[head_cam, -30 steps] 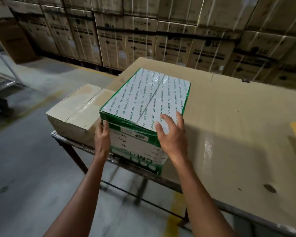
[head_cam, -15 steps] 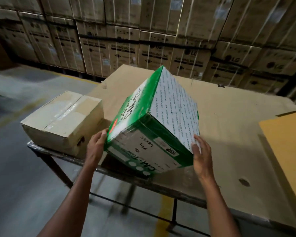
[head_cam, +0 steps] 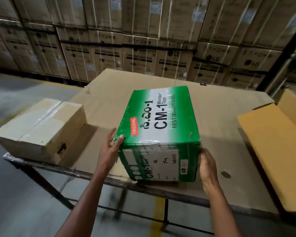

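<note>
Head view looks down on a green carton (head_cam: 161,117) lying on the cardboard-covered desk (head_cam: 220,106), close to the near edge and about midway along it. Its broad top face is green fading to white and carries the print "CM-1 Wonder Tape", "BEST QUALITY TAPES" and a red "ORIGINAL" label. The near end face is white with a green border and some handwritten marks. Clear wrap glints over its edges. The left grip (head_cam: 109,148), a bare hand, is on the carton's near left corner: the thumb (head_cam: 121,136) hooks over the top edge while the fingers lie stretched along the left side, so the corner is held between them. The right grip (head_cam: 208,168), also bare, holds the lower right side of the carton, with the palm against the side face and the thumb at the near edge; its fingertips are hidden behind the carton. Whether the carton sits fully flat cannot be told. A plain brown carton (head_cam: 41,127), taped along its top seam, stands on the left end of the desk, near the green one but apart from it. A yellow-brown cardboard sheet (head_cam: 277,147) lies flat at the right end. Behind the desk rises a wall of stacked appliance boxes (head_cam: 161,48), strapped and marked "WASHING MACHINE". Grey concrete floor (head_cam: 24,202) shows below and to the left.
</note>
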A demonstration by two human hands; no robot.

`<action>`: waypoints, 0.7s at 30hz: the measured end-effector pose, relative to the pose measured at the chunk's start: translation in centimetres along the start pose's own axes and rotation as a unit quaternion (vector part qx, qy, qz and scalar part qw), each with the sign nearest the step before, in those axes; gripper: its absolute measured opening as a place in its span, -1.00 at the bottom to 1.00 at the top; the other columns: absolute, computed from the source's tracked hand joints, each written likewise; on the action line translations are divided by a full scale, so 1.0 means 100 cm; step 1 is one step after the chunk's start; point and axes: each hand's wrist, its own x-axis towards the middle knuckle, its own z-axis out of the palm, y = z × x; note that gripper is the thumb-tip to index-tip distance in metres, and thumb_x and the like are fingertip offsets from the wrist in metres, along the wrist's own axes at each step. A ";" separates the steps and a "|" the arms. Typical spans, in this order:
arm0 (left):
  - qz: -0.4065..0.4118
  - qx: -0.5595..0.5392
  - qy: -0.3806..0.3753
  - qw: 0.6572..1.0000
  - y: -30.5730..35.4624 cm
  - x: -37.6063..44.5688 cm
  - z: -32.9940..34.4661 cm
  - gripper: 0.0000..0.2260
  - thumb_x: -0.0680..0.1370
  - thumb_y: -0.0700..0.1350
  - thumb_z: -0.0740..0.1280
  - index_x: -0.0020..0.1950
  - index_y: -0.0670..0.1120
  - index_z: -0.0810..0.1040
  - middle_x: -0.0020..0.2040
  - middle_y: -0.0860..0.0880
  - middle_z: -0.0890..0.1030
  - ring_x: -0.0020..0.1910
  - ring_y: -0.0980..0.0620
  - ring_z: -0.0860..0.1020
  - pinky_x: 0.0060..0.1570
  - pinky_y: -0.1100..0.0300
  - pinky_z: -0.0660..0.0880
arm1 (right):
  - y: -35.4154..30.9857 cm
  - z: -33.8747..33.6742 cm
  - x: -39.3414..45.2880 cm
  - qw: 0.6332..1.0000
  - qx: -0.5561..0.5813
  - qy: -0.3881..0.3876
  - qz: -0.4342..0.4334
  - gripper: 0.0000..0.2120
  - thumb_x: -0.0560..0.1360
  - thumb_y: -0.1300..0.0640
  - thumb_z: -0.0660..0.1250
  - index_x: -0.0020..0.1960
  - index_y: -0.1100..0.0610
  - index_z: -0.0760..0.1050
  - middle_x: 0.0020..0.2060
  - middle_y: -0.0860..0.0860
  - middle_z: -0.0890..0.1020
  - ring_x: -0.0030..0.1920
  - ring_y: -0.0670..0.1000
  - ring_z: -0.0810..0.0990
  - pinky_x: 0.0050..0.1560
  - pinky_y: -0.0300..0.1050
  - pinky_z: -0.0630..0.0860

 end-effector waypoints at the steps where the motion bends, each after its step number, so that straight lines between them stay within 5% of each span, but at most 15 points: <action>1: -0.001 0.011 -0.011 1.000 0.001 -0.002 0.008 -0.37 0.52 0.29 0.30 0.56 0.17 0.32 0.35 0.06 0.50 0.10 0.11 0.62 -0.29 0.35 0.55 | -0.008 -0.005 -0.002 0.999 0.046 -0.002 0.004 -0.61 0.72 -0.18 0.11 0.11 -0.01 0.64 0.09 -0.02 0.70 0.12 -0.01 0.64 -0.02 -0.07 0.50; 3: -0.013 0.013 -0.028 0.999 -0.001 -0.007 0.024 -0.50 0.55 0.32 0.31 0.45 0.19 0.44 0.24 0.00 0.64 0.06 -0.03 0.68 -0.34 0.35 0.53 | -0.016 -0.016 -0.002 0.995 0.093 -0.016 0.014 -0.32 0.55 -0.50 0.08 0.39 -0.07 0.56 0.33 0.01 0.61 0.31 0.04 0.56 0.29 0.06 0.47; 5: -0.029 0.000 -0.032 0.999 -0.002 -0.012 0.036 -0.49 0.47 0.43 0.30 0.31 0.19 0.53 0.11 0.02 0.70 0.01 0.01 0.71 -0.27 0.31 0.57 | -0.020 -0.025 0.001 0.995 0.089 -0.040 0.029 -0.12 0.30 -0.70 0.11 0.43 -0.22 0.51 0.39 -0.02 0.58 0.39 0.10 0.50 0.44 0.25 0.35; 8: -0.045 -0.010 -0.032 0.998 -0.008 -0.014 0.047 -0.34 0.42 0.53 0.25 0.30 0.11 0.55 0.06 0.00 0.73 -0.01 0.01 0.72 -0.09 0.08 0.65 | -0.022 -0.034 0.003 0.993 0.069 -0.062 0.072 -0.24 0.37 -0.62 0.20 0.40 -0.20 0.49 0.31 -0.13 0.55 0.37 0.07 0.47 0.43 0.32 0.32; 14: -0.023 -0.018 -0.042 0.999 -0.015 -0.022 0.056 -0.40 0.41 0.50 0.32 0.29 0.15 0.56 0.12 0.02 0.71 0.11 -0.07 0.68 0.16 -0.23 0.59 | -0.017 -0.036 0.006 0.992 0.068 -0.041 0.101 -0.82 0.61 -0.31 0.23 0.14 -0.29 0.50 0.32 0.03 0.59 0.27 0.12 0.55 0.36 0.28 0.42; 19: 0.012 -0.001 -0.050 0.999 0.007 -0.026 0.061 -0.30 0.34 0.51 0.39 0.32 0.10 0.57 0.14 0.05 0.71 0.14 0.01 0.67 0.22 -0.20 0.56 | -0.001 -0.045 0.020 0.987 0.074 -0.038 0.135 -0.29 0.40 -0.52 0.25 0.43 -0.16 0.50 0.38 0.12 0.56 0.35 0.23 0.53 0.35 0.39 0.43; 21: 0.044 0.023 -0.059 0.997 0.022 -0.028 0.065 -0.28 0.36 0.47 0.40 0.41 0.13 0.51 0.21 0.07 0.67 0.15 0.07 0.65 0.21 -0.10 0.59 | 0.003 -0.051 0.024 0.981 0.110 -0.037 0.156 -0.37 0.50 -0.46 0.24 0.41 -0.11 0.51 0.26 0.19 0.63 0.25 0.26 0.59 0.28 0.34 0.50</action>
